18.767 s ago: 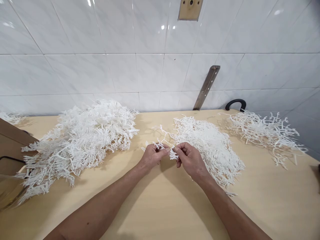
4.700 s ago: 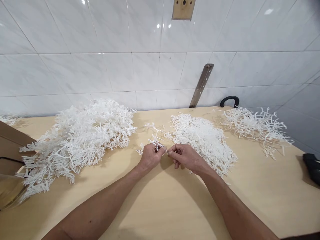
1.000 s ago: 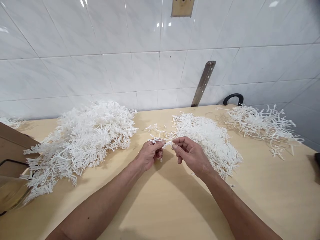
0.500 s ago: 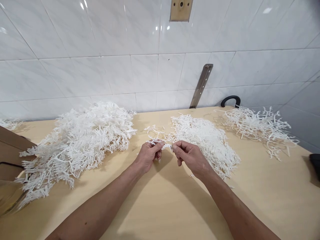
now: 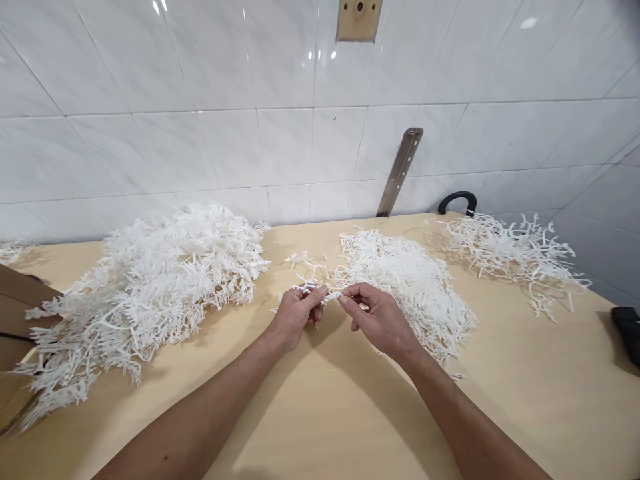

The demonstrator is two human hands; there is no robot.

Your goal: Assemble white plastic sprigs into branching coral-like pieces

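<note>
A white branched plastic-looking strand [image 5: 333, 297] stretches between my two hands above the table. My left hand [image 5: 299, 311] is closed, pinching one part of it between thumb and fingers, with more thin white branches [image 5: 311, 270] showing just beyond the fingers. My right hand [image 5: 373, 313] pinches the other end with thumb and forefinger; the exact contact is partly hidden by the fingertips. Close beyond my right hand lies a low heap of short white pieces [image 5: 405, 273]. To the left of my left hand rises a larger pile of white branched strands [image 5: 185, 260].
A looser pile of long white strands [image 5: 515, 250] lies at the right on the wooden table [image 5: 310, 413]. Behind it stands a black curved handle [image 5: 457, 197]. A metal strip [image 5: 400, 172] leans at the tiled wall. A brown box-like object [image 5: 25, 313] is at the left, a black object [image 5: 627, 330] at the right edge.
My right hand has shifted slightly left, and its grip on the strand looks a little changed. My left hand stays nearly in place. The whole view has moved slightly.
</note>
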